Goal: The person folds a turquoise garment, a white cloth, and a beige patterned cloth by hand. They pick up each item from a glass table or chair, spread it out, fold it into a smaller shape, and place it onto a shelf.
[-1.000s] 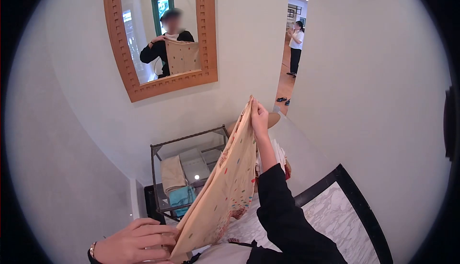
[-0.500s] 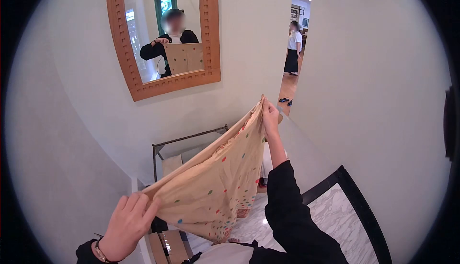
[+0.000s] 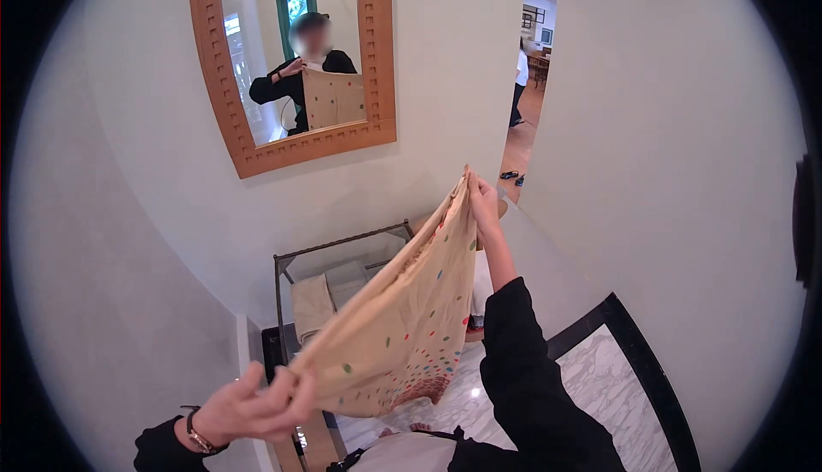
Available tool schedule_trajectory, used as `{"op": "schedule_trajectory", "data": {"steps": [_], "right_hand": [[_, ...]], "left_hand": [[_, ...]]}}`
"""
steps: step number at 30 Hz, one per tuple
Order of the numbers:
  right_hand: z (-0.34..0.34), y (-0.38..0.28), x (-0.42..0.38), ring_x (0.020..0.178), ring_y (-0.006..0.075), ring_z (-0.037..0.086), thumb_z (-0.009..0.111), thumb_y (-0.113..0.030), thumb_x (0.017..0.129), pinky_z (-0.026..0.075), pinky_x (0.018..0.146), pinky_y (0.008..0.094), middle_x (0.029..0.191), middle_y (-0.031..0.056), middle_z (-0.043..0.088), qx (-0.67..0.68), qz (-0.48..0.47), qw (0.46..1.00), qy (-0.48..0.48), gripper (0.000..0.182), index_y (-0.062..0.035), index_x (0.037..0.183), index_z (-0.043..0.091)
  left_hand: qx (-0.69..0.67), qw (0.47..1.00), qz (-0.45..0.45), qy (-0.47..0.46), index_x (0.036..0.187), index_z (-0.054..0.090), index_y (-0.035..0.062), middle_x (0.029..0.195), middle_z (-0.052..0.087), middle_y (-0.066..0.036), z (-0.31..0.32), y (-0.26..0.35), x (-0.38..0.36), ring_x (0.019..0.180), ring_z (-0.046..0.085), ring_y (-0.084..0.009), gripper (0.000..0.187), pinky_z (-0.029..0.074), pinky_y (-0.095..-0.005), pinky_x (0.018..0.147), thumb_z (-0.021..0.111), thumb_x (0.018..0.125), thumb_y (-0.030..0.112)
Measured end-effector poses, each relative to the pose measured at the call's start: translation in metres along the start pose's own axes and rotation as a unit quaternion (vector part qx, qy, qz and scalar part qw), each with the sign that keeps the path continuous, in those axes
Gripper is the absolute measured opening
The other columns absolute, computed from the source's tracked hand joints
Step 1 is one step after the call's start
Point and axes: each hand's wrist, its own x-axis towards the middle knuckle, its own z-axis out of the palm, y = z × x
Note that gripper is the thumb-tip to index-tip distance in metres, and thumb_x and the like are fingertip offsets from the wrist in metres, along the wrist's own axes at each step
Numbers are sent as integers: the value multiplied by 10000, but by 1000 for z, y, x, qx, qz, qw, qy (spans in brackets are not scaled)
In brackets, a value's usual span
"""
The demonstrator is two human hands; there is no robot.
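cloth: a beige fabric piece with coloured dots (image 3: 411,318) is stretched in the air between both hands, running from about 7 o'clock up to 1 o'clock in the head view, above the glass-topped side table (image 3: 342,254).
left hand: the left hand (image 3: 253,408), watch on the wrist, pinches the lower corner of the fabric; fingers are closed around the hem.
right hand: the right hand (image 3: 484,202), arm in a black sleeve, grips the upper corner high up, fingers clenched on the edge.
risk, slip: the upper hold looks like a fingertip pinch only; a tug from the low hand could likely pull that corner free and let the cloth collapse.
risk, snag: the hanging belly of the fabric sags close to the table's metal frame and the folded cloths (image 3: 312,301) under the glass; it may catch a corner.
risk, floor: a dropped end would probably land on the marble floor (image 3: 599,386).
surroundings: a wood-framed mirror (image 3: 377,53) at 11 o'clock; another person (image 3: 519,78) stands in the doorway at 1 o'clock, well apart.
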Motion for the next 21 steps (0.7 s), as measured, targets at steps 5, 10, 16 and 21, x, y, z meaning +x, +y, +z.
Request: {"op": "schedule_trajectory", "data": {"steps": [5, 10, 16, 21], "right_hand": [[35, 10, -3, 850, 78, 534, 506, -385, 982, 444, 776, 240, 925, 17, 626, -13, 33, 997, -65, 454, 37, 1093, 634], [79, 16, -5, 870, 72, 534, 500, -371, 986, 446, 790, 242, 939, 23, 635, -13, 10, 993, -115, 445, 27, 1141, 625], [97, 12, 11, 731, 57, 460, 484, -376, 989, 415, 685, 239, 767, -36, 563, -42, -49, 981, -185, 418, 2, 965, 660], [82, -8, 9, 698, 46, 443, 508, -417, 970, 398, 646, 231, 736, -55, 544, -77, -17, 976, -204, 432, -20, 957, 676]], "left_hand": [[-388, 921, -26, 28, 937, 641, 56, 1059, 548, -68, -2, 15, 40, 1200, 497, -219, 145, 446, -395, 869, 582, 815, 107], [-524, 850, 46, 1, 898, 534, 77, 957, 566, -73, 14, 14, 66, 1180, 539, -263, 99, 342, -495, 1100, 583, 815, 53], [-346, 931, 112, 28, 900, 476, 93, 771, 452, -10, 19, 42, 76, 816, 581, -155, 120, 436, -430, 1022, 565, 819, 82], [-286, 950, 113, 51, 893, 494, 117, 740, 413, 14, 32, 33, 63, 671, 495, -100, 111, 427, -263, 681, 566, 810, 133]]}}
